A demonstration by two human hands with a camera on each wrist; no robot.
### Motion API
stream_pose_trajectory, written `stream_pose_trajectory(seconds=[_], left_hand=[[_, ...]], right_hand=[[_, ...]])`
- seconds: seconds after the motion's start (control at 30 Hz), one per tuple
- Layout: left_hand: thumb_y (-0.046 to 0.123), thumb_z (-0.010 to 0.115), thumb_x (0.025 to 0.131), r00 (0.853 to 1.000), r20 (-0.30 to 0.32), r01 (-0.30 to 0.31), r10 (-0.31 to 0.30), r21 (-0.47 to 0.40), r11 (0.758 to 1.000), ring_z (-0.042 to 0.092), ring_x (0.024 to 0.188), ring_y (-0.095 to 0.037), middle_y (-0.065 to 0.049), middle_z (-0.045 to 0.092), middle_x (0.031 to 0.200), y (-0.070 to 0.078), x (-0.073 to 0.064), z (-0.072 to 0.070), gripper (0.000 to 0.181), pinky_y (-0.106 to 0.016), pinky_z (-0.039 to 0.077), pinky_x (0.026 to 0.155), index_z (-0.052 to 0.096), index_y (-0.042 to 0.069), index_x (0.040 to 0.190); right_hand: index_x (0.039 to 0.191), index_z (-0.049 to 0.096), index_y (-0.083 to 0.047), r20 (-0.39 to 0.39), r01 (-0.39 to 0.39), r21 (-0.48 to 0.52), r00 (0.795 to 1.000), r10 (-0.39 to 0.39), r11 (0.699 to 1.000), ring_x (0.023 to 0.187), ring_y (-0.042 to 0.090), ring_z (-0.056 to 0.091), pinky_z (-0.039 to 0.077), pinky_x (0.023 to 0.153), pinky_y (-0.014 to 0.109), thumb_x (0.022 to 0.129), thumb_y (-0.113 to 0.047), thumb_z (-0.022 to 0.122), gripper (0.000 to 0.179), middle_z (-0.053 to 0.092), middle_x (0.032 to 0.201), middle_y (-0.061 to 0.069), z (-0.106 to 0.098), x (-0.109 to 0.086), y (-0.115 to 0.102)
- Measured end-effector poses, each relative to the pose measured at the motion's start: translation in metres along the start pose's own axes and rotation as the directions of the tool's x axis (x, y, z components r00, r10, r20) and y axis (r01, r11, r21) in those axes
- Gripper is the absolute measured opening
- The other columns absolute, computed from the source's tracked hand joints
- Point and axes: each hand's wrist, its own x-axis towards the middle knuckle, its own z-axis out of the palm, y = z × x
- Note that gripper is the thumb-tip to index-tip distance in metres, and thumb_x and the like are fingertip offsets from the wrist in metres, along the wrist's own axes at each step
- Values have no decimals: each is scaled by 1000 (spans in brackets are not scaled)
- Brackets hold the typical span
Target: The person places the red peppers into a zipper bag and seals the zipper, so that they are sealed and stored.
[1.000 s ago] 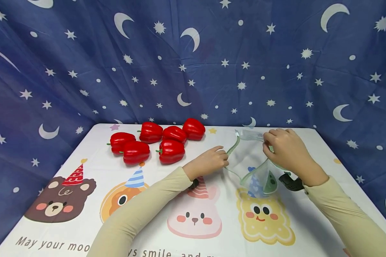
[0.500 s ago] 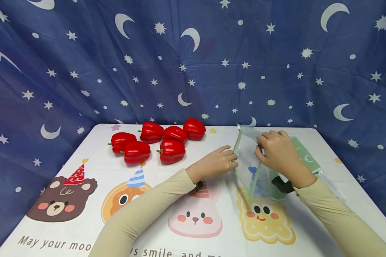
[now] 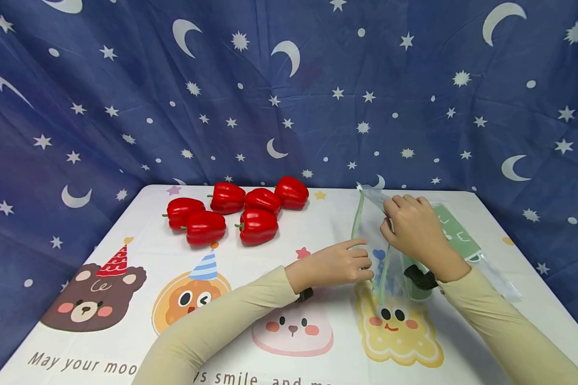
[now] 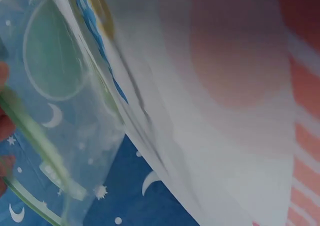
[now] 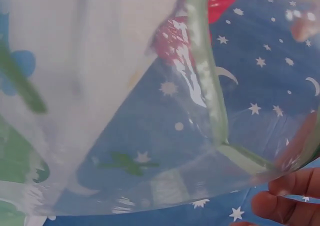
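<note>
A clear zip bag (image 3: 371,230) with green-edged lips and a green print stands with its mouth facing left. My right hand (image 3: 413,227) grips its upper edge; in the right wrist view, fingers (image 5: 292,198) pinch the film at the rim. At the near part of the mouth is my left hand (image 3: 339,263), index finger stretched and the other fingers bent. Its thumb is hidden, and whether it holds the rim is unclear. Fingertips cut off at the left wrist view's edge meet the green strip (image 4: 35,131).
Several red bell peppers (image 3: 257,227) lie grouped at the back left of the table. The white tablecloth (image 3: 241,342) carries cartoon prints. A blue curtain (image 3: 221,144) with moons and stars hangs just behind the table's far edge.
The bag's mouth rose and tilted as my right hand shifted slightly left, uncovering its green label. My left hand moved right, then down along the rim toward the near corner. The peppers stayed put.
</note>
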Motion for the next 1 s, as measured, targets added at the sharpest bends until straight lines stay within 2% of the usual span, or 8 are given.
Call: stream_pose_trajectory(seconds=[0.07, 0.17, 0.3, 0.43, 0.63, 0.9, 1.0], left_hand=[[6, 44, 95, 1000, 28, -10, 10, 1, 1000, 60, 89, -7, 13, 63, 82, 2, 1, -3, 29, -33, 36, 110, 63, 26, 86], [7, 49, 93, 993, 115, -15, 17, -13, 1000, 61, 88, -6, 13, 64, 80, 3, -1, -5, 26, -33, 35, 110, 65, 27, 86], [10, 54, 92, 971, 237, -19, 28, -40, 999, 61, 90, -5, 15, 65, 84, 0, -7, -3, 25, -32, 36, 109, 68, 30, 90], [16, 56, 92, 957, 289, -17, 35, -63, 998, 61, 89, -5, 16, 67, 85, -2, -13, 1, 23, -31, 38, 108, 71, 32, 91], [22, 57, 91, 956, 290, -19, 40, -78, 997, 61, 87, -5, 17, 67, 84, -4, -20, 3, 19, -30, 40, 105, 71, 33, 89], [16, 54, 93, 976, 218, 2, 12, -65, 998, 61, 92, -6, 14, 65, 86, -7, -18, 4, 19, -30, 40, 105, 68, 29, 90], [13, 53, 93, 986, 168, 25, -14, -61, 998, 60, 94, -8, 12, 65, 87, -7, -17, 6, 20, -29, 40, 104, 67, 27, 89]], right_hand=[[65, 46, -5, 9, -3, -5, 1000, 3, 1000, 50, 24, 42, 33, 50, 38, 71, -5, 52, 8, 41, 56, 5, 0, 1, 1], [65, 46, -6, 32, -6, -14, 999, 7, 1000, 51, 24, 42, 33, 51, 38, 71, -5, 53, 10, 41, 56, 5, -2, 2, 2], [64, 46, -6, 57, -13, -19, 998, 14, 1000, 54, 26, 46, 36, 53, 40, 70, -5, 55, 11, 44, 57, 6, -5, 3, 5], [64, 47, -6, 64, -22, -8, 998, 23, 1000, 56, 26, 48, 37, 55, 41, 70, -4, 54, 9, 46, 58, 6, -9, 3, 9], [62, 46, -8, 82, -21, 18, 996, 19, 1000, 56, 23, 46, 33, 55, 37, 69, -6, 54, 11, 47, 57, 4, -14, 2, 12], [59, 42, -10, 57, 7, 43, 998, -9, 999, 54, 22, 45, 34, 56, 37, 69, -8, 50, 13, 41, 55, 1, -8, -3, 6], [60, 41, -10, 49, 12, 50, 999, -14, 999, 55, 23, 45, 34, 56, 37, 70, -8, 49, 13, 40, 56, 1, -5, -5, 5]])
